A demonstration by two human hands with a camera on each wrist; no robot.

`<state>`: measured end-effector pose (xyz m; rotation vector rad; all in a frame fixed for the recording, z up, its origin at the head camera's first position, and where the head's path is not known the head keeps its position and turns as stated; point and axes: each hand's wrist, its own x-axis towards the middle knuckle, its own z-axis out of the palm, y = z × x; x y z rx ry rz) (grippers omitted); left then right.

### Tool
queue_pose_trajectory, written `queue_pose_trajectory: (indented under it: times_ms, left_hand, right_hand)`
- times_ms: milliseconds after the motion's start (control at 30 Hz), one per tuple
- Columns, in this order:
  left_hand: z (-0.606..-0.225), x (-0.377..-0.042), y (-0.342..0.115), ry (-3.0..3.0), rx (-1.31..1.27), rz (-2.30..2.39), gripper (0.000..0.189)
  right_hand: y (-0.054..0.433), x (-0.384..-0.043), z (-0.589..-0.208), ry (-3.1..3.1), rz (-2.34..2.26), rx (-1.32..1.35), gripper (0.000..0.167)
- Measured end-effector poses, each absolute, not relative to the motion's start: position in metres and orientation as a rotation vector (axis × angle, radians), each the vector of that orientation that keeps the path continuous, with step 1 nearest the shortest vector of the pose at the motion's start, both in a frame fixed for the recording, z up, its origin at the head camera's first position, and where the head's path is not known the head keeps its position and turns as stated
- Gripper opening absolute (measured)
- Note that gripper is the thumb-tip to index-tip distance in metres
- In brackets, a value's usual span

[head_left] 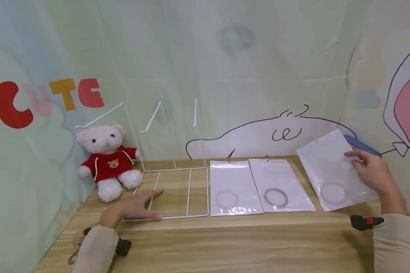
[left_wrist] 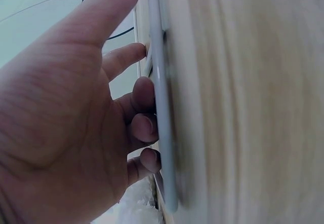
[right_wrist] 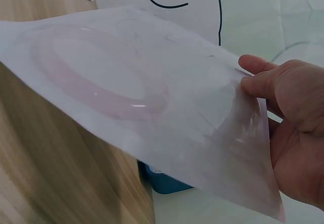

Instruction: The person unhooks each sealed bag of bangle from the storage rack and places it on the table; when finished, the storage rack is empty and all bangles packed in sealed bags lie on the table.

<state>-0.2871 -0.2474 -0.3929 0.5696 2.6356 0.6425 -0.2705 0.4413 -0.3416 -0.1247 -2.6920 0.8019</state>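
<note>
In the head view, a white wire rack (head_left: 207, 193) with three upright hooks stands on the table. My left hand (head_left: 136, 206) rests over its base, thumb on the front wire and fingers spread. Seen from the left wrist, the white wire (left_wrist: 161, 97) runs past the fingertips of my left hand (left_wrist: 76, 107). My right hand (head_left: 374, 170) pinches the edge of a clear-fronted bag (head_left: 322, 155) holding a pale pink bangle (head_left: 333, 194). The bag is tilted up off the table. Thumb and finger of my right hand (right_wrist: 293, 112) grip the bag's edge in the right wrist view.
Two similar bags lie side by side: one bag (head_left: 227, 174) with a pale bangle, another bag (head_left: 270, 172) with a darker one. A white teddy bear (head_left: 111, 163) in red sits left of the rack. A blue object (head_left: 362, 145) lies partly behind the raised bag.
</note>
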Motion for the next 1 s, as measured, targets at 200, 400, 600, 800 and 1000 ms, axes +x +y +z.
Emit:
queue_pose_trajectory:
  times_ms: [200,400,600,800,1000]
  left_hand:
    - [-0.392,-0.288,-0.246,2.636,0.551,0.642,0.096]
    - [-0.391,-0.288,-0.246,2.625,0.564,0.657,0.096]
    - [-0.392,-0.290,-0.246,2.610,0.543,0.679,0.098]
    - [-0.394,-0.291,-0.246,2.613,0.537,0.672,0.098]
    - [-0.393,-0.290,-0.246,2.627,0.527,0.654,0.099]
  right_hand:
    - [0.444,-0.274,-0.349,-2.710,0.806,-0.155,0.032]
    - [0.446,-0.278,-0.355,-2.752,0.770,-0.110,0.035]
    - [0.447,-0.280,-0.362,-2.752,0.760,-0.115,0.035]
    - [0.447,-0.280,-0.367,-2.782,0.739,-0.172,0.038]
    - [0.449,-0.281,-0.371,-2.827,0.705,-0.179,0.042]
